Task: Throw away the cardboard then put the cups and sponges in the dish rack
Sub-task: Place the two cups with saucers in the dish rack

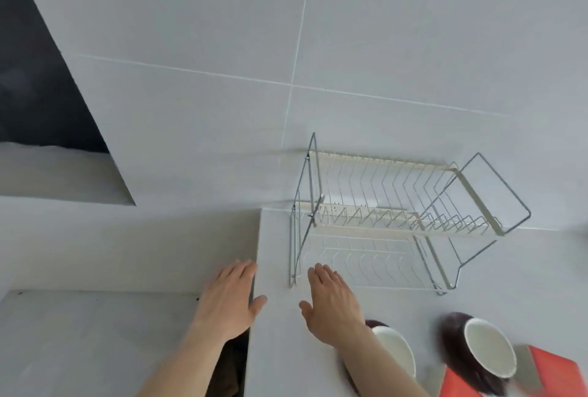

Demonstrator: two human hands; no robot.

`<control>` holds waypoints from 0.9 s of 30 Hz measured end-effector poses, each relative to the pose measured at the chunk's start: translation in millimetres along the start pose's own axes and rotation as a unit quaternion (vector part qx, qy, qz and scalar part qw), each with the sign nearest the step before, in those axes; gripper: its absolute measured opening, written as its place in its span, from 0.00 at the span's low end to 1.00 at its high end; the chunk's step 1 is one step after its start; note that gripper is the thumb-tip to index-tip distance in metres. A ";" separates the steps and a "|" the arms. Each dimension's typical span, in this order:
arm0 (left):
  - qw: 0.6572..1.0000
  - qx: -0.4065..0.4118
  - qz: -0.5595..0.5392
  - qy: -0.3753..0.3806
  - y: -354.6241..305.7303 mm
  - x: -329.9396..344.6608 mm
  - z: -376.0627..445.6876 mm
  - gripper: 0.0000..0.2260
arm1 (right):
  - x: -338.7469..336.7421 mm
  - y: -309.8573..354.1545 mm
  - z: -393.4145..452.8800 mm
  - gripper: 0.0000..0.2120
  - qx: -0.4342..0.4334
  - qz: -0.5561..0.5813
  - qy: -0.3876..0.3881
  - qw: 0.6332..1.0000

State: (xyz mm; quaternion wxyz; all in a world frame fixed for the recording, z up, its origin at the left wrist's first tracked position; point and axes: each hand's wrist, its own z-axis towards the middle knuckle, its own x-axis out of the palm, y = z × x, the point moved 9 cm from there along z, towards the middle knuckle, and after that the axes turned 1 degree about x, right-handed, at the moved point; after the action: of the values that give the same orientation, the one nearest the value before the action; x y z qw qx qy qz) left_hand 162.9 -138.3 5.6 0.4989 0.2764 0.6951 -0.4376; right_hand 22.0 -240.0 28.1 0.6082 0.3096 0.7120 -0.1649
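Observation:
A two-tier wire dish rack (394, 221) stands against the tiled wall on the grey counter, with nothing in it. My left hand (230, 301) is flat and open over the counter's left edge. My right hand (332, 304) is open too, fingers reaching toward the rack's lower left corner, holding nothing. Two dark cups with white insides lie near the bottom: one cup (394, 352) partly hidden by my right forearm, the other cup (488, 350) to its right. Red sponges (556, 371) sit at the bottom right corner, blurred.
The counter (286, 349) ends at a vertical edge on the left, with a lower grey surface (95, 333) beyond it. A dark opening (38, 94) shows at the upper left. The tiled wall (318, 46) rises behind the rack.

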 end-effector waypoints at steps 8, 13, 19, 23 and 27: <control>0.998 -0.049 -0.038 0.017 -102.2 45.9 -19.8 0.34 | 0.7 -135.7 -66.7 0.30 0.082 0.096 0.009 0.992; 0.993 -0.094 -0.066 0.026 -151.4 73.6 -34.9 0.35 | 23.6 -201.3 -93.4 0.34 0.138 0.164 0.047 0.976; 0.983 -0.145 -0.088 0.066 -179.8 104.8 -46.5 0.36 | 52.6 -231.3 -107.7 0.34 0.169 0.234 0.094 0.953; 0.963 -0.183 -0.156 0.123 -184.1 127.8 -51.6 0.38 | 71.0 -234.7 -110.1 0.30 0.184 0.272 0.130 0.936; 0.939 -0.225 -0.213 0.148 -180.2 142.5 -53.4 0.39 | 85.3 -237.7 -111.4 0.22 0.197 0.290 0.142 0.926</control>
State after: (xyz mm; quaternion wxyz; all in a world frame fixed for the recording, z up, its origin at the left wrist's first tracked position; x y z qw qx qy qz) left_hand -58.9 -182.3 -61.4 0.3350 0.0645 0.8838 -0.3201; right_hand -221.4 -330.6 -65.3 0.4491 0.6362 0.6231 -0.0731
